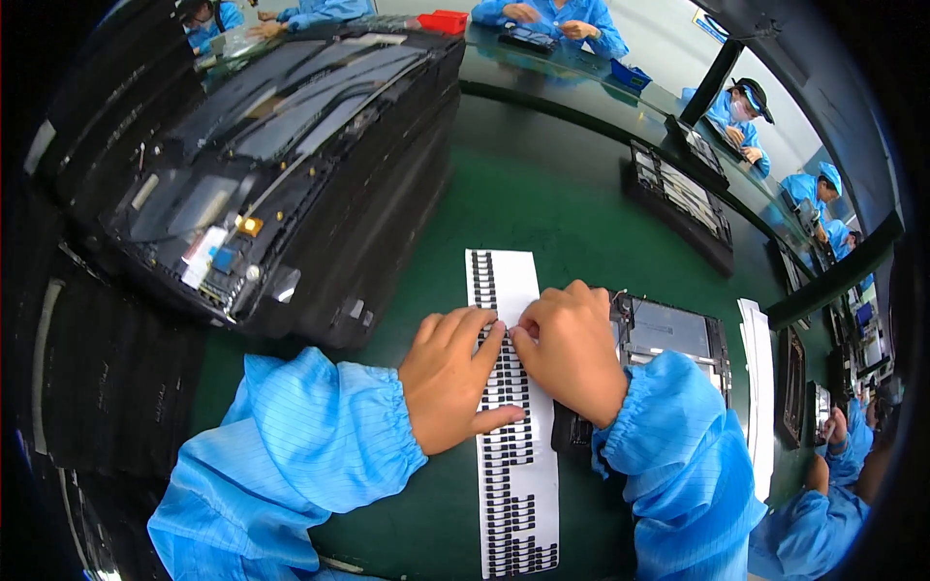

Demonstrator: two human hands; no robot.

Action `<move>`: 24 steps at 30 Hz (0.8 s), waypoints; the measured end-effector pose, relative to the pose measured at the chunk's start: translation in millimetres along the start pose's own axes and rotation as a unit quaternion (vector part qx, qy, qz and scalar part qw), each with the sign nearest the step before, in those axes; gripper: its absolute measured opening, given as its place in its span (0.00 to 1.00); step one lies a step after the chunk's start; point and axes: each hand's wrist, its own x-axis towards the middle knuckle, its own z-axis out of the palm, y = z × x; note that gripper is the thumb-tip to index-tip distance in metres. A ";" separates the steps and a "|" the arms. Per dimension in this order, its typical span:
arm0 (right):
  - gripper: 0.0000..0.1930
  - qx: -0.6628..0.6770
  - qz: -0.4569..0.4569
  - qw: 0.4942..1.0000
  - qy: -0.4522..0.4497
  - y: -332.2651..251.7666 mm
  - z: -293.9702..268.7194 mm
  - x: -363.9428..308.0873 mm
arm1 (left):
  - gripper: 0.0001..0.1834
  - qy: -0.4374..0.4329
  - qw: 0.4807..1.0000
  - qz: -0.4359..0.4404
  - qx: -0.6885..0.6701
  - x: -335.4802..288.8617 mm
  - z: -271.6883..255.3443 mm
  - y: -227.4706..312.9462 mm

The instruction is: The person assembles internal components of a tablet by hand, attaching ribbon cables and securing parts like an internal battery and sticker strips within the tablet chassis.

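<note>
A long white sheet (545,484) carrying rows of small black adhesive pieces lies lengthwise in front of me on the green table. My left hand (449,373) rests on it with thumb and fingers spread, pressing the sheet down. Across from it, my right hand (573,347) is closed in a pinch at the sheet's right edge, its fingertips close to the left index finger. Whatever sits between those right fingertips is hidden. Partly covered by my right hand and sleeve is an opened flat electronic device (670,329) with a grey panel and a black frame.
A tall stack of black trays (407,194) holding device parts fills the left side. Another black tray (683,208) with a device stands at the back right. White strips (756,397) lie right of my arm. Several co-workers in blue sit along the benches beyond and to the right.
</note>
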 end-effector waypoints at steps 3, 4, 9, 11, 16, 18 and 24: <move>0.09 0.014 0.012 1.000 -0.021 1.0 2.9 5.8 | 0.37 -0.001 1.000 0.019 0.010 2.8 -0.6 2.7; 0.10 0.022 0.003 1.000 -0.009 2.7 2.6 6.8 | 0.37 -0.006 1.000 0.012 0.015 3.6 -2.2 2.6; 0.05 0.236 0.049 0.970 -0.017 22.5 -70.5 -15.6 | 0.38 -0.044 0.998 -0.015 0.037 -1.2 -9.3 -1.7; 0.02 0.261 0.145 0.954 -0.018 42.7 -115.8 -59.7 | 0.39 -0.064 0.997 -0.007 0.053 0.4 -11.7 2.5; 0.03 0.324 0.249 0.912 -0.010 70.4 -144.3 -140.5 | 0.37 -0.049 0.988 0.144 -0.039 20.3 -15.6 48.7; 0.04 0.375 0.252 0.890 -0.065 71.1 -137.1 -144.2 | 0.30 -0.064 0.969 0.218 -0.096 30.4 -7.1 71.7; 0.03 0.313 0.137 0.937 -0.067 62.3 -94.4 -133.5 | 0.18 -0.043 0.954 0.289 -0.069 32.5 42.1 79.5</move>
